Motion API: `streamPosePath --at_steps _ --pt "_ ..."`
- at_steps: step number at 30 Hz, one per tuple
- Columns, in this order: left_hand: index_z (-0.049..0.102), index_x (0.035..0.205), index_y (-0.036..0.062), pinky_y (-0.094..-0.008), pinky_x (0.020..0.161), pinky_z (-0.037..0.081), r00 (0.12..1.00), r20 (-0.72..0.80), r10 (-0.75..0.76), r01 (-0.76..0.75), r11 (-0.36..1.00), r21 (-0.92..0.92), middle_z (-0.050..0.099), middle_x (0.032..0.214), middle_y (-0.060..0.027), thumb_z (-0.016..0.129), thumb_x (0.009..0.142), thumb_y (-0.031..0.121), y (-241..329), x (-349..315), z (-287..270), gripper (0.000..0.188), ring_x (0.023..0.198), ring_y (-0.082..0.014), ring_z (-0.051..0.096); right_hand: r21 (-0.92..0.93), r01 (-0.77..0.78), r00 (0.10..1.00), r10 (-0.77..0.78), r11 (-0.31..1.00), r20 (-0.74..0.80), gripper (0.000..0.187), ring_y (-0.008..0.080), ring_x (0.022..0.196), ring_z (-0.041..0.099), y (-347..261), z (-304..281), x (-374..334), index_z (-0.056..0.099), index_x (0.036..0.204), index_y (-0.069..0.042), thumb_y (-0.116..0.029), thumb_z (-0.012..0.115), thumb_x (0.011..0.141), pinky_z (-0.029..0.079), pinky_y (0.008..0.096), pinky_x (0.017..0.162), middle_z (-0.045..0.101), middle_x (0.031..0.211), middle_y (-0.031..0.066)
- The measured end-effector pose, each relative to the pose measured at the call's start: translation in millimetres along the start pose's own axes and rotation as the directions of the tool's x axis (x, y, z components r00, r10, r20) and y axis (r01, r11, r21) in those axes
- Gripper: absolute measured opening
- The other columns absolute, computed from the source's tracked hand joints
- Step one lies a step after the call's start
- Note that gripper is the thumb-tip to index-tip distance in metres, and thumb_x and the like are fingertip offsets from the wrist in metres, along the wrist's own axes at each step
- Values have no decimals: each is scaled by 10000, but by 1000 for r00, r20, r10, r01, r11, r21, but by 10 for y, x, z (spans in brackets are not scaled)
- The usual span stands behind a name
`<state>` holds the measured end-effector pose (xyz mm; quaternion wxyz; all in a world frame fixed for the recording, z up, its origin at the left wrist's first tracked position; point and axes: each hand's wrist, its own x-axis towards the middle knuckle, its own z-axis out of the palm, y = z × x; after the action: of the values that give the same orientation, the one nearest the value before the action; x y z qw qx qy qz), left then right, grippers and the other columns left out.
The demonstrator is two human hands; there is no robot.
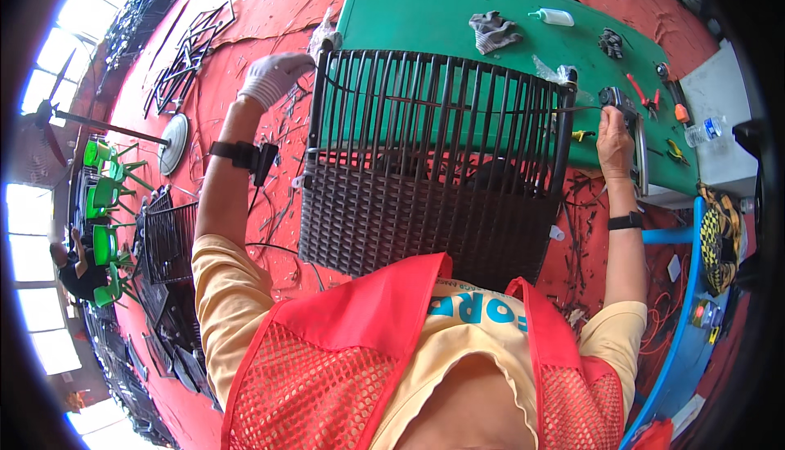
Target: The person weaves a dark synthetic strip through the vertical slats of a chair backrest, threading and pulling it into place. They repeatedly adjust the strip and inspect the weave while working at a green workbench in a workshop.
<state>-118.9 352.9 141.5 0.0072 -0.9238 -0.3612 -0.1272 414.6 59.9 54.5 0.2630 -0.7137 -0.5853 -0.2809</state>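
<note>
The gloved left hand (274,76) gripped the wicker frame's (433,164) left top corner at the green table's (425,17) near edge, while the bare right hand (615,141), nearer the strand (576,109), closed on a dark tool (615,98) at the right corner.

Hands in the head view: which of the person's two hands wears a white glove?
The left hand, gripping the top left corner of the dark woven frame. The right hand is bare and holds a strand at the frame's right edge.

Green table (425,17): 1 dark wicker frame (433,164) resting across near edge; 1 grey rag (493,31); 1 white bottle (554,17); 1 black glove (610,43); red pliers (642,93); 1 orange-handled screwdriver (675,102).
</note>
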Motion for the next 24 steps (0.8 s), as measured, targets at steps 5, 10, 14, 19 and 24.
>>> streamPosePath --at_steps 5,10,14,19,24 --pt "696 946 125 -356 729 506 999 -19 51 -50 998 42 673 866 -84 584 876 346 -149 658 -281 258 795 -247 631 93 222 973 -227 971 47 143 296 719 648 -147 -121 259 561 1048 -122 -132 564 905 517 387 565 648 867 75" --pt "690 936 35 -269 720 469 966 243 -90 181 905 -386 650 784 -21 578 888 245 -213 1270 -159 243 737 -99 571 96 300 954 -298 949 -31 132 285 733 646 -253 -140 629 573 1006 -123 -95 574 877 517 381 569 643 861 66" --pt "698 958 42 -275 739 488 940 334 -76 239 842 -483 677 821 -54 577 851 253 -408 1585 211 265 760 -131 613 120 341 935 -350 932 56 162 291 714 636 -143 -81 909 578 998 -151 -76 558 857 515 378 565 629 825 74" --pt "670 988 1 -254 614 476 931 327 -162 357 589 -725 652 834 3 588 904 233 -887 1524 795 261 674 -100 580 360 39 892 -195 932 407 111 295 768 634 -7 155 1118 643 936 -153 -232 581 887 503 358 641 653 828 113" --pt "605 819 35 -293 598 475 953 242 -181 301 490 -818 594 749 -17 478 916 189 -998 788 1410 222 634 -182 560 600 -305 776 -172 740 607 236 111 610 600 109 428 1203 677 935 -62 -280 591 913 472 266 567 646 729 2"
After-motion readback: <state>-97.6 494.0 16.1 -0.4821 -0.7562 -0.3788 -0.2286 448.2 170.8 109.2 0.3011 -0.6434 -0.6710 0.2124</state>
